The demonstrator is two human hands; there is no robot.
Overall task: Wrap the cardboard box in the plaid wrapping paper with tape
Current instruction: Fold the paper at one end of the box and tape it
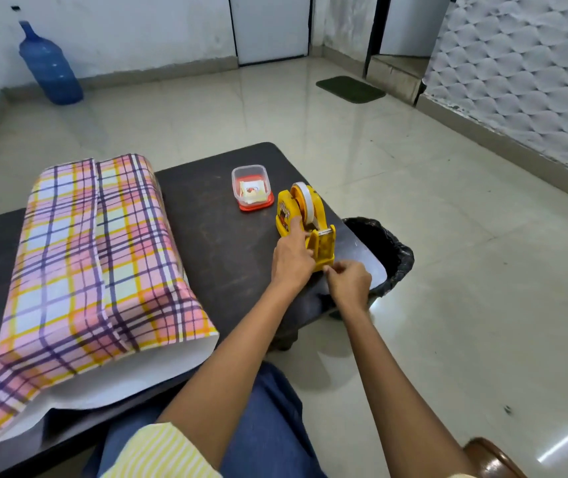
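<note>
The plaid wrapping paper (96,257) lies folded over the box on the left of the dark table (220,236); the cardboard itself is hidden, and the paper's near end hangs loose with its white underside showing. A yellow tape dispenser (305,222) with a clear tape roll stands at the table's right side. My left hand (291,258) holds the dispenser from the left, forefinger stretched along its side. My right hand (348,282) pinches the tape end just below the dispenser's cutter.
A small clear plastic tub (252,186) with an orange lid under it sits behind the dispenser. A black-lined waste bin (387,250) stands on the floor by the table's right edge. A blue water jug (49,65) leans at the far wall.
</note>
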